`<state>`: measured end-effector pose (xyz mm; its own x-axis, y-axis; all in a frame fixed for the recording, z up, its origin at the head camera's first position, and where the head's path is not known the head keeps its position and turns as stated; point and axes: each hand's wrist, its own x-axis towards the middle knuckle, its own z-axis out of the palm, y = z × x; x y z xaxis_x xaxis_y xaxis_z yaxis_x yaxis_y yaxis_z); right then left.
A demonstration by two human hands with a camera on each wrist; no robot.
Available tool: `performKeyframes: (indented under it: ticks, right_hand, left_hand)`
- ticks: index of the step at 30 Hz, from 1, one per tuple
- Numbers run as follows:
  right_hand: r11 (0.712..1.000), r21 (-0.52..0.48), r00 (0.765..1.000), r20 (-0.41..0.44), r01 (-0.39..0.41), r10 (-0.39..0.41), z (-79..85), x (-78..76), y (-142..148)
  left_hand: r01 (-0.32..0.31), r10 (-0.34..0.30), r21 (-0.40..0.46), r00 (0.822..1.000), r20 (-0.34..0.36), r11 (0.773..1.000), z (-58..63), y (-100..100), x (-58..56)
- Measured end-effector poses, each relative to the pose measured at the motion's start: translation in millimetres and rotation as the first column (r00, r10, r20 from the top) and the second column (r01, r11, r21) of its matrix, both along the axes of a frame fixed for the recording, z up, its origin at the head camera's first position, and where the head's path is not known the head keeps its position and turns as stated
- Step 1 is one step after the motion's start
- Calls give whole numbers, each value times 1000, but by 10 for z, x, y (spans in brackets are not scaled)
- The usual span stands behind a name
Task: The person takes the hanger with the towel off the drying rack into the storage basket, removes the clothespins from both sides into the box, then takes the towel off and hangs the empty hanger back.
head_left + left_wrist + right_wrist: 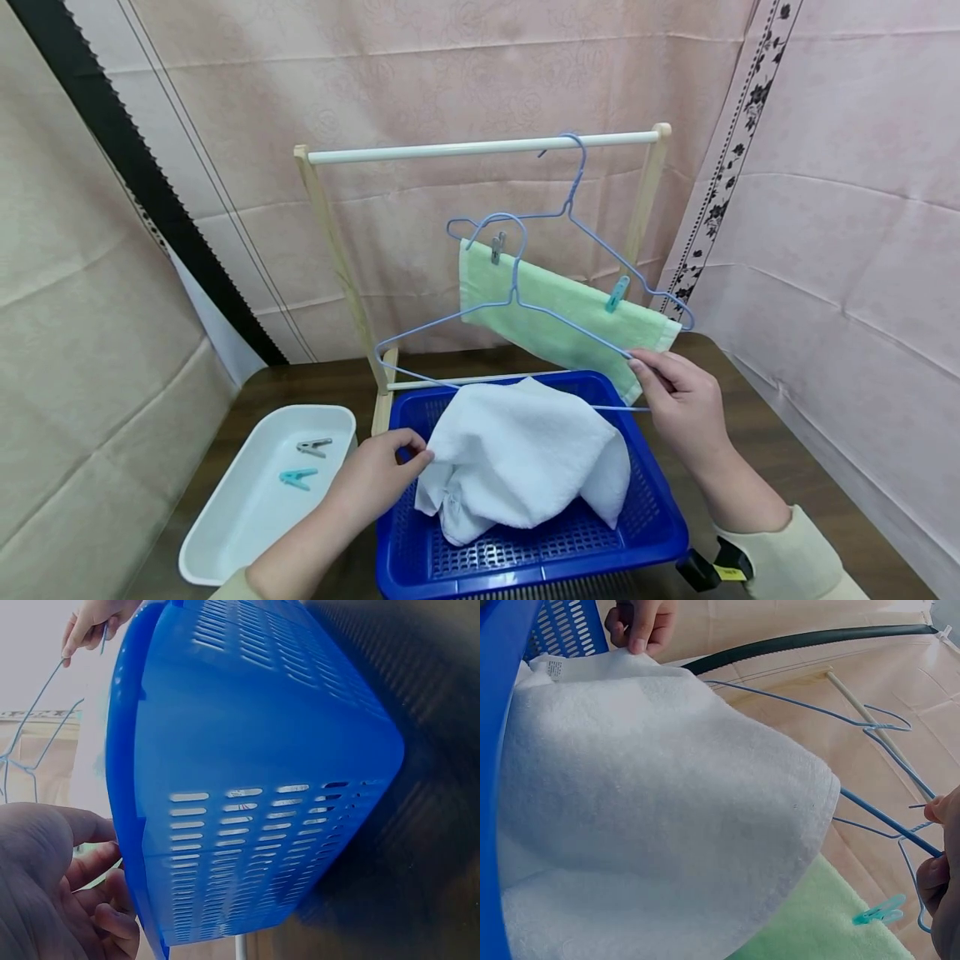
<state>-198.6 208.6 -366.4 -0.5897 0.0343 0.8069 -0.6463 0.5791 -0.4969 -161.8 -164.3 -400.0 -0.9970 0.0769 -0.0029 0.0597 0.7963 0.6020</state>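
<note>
I have the right hand [686,404] pinching a blue wire hanger [514,289] and the left hand [375,477] pinching a white fabric towel [532,454]. The towel hides the hanger's mid lower bar, over a blue perforated plastic basket [540,575].

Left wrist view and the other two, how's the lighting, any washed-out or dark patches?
Left wrist: the upper-left area looks washed out, while the brown table sinks into shadow beside the perforated blue basket; right wrist: the white towel looks greyish and softly shaded; head: light is fairly even, and the light green towel shows clearly.
</note>
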Motion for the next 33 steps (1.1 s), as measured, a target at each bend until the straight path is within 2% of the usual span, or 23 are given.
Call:
performKeyframes:
  ticks: [8, 22, 33]
  right_hand:
    - [1000, 5, 1000, -13, -3, 3, 2, 11, -5]
    - [1000, 5, 1000, 15, -17, 17, -2, 30, -10]
    - [1000, -4, 1000, 14, -25, 25, -29, 26, -21]
  left_hand:
    - [-7, 7, 0, 1000, -9, 1000, -14, 1, -4]
    - [-6, 6, 5, 1000, 6, 1000, -7, 43, -7]
    - [2, -2, 2, 1000, -10, 1000, 61, 97, -62]
